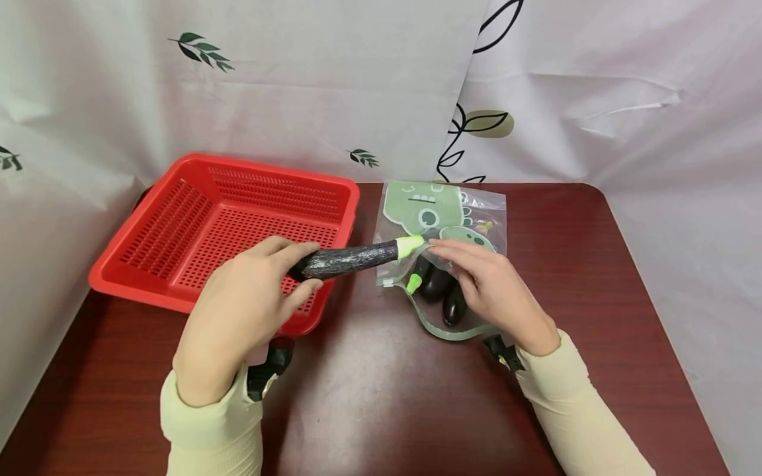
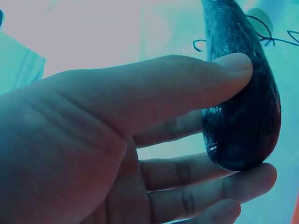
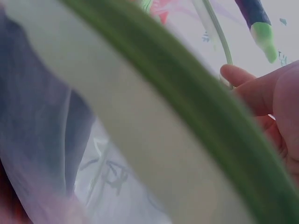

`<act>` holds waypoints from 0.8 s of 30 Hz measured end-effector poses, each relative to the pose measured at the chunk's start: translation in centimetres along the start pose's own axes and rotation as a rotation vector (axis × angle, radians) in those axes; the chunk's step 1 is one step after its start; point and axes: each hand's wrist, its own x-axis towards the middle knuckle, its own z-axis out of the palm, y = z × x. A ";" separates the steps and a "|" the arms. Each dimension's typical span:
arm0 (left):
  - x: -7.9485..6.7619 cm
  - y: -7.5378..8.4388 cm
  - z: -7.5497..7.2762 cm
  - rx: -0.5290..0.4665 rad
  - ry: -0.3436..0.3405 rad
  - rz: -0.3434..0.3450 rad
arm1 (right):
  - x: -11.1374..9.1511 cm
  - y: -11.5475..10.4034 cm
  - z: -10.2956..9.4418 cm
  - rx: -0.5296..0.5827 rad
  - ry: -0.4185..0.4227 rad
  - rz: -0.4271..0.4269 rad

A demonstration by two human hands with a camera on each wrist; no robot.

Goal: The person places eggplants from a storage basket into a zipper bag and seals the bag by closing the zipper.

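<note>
In my left hand (image 1: 244, 307) I hold a dark eggplant (image 1: 351, 261) by its thick end, between thumb and fingers. It lies nearly level, its bright green stem end (image 1: 408, 246) pointing right, at the mouth of a clear zip bag (image 1: 446, 336). The left wrist view shows the thumb across the eggplant (image 2: 245, 121), fingers behind it. My right hand (image 1: 497, 284) pinches the bag's far rim, keeping the mouth spread. Several eggplants (image 1: 436, 284) lie inside the bag, partly hidden by the hand. Close to the right wrist camera, the green zip strip (image 3: 187, 102) looks large and blurred.
A red plastic basket (image 1: 268, 170) with perforated walls stands at the left, partly behind my left hand. The bag, printed with green cartoon shapes, lies on the brown table (image 1: 369, 403). White patterned sheeting (image 1: 286, 79) hangs at the back and sides.
</note>
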 end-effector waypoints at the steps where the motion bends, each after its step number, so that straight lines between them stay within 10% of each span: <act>1: -0.1 0.1 0.0 -0.007 0.005 -0.001 | 0.0 0.0 0.0 -0.001 0.000 0.000; 24: -0.6 2.3 1.4 -0.092 -0.008 0.054 | 0.1 -0.1 0.0 -0.022 0.007 0.020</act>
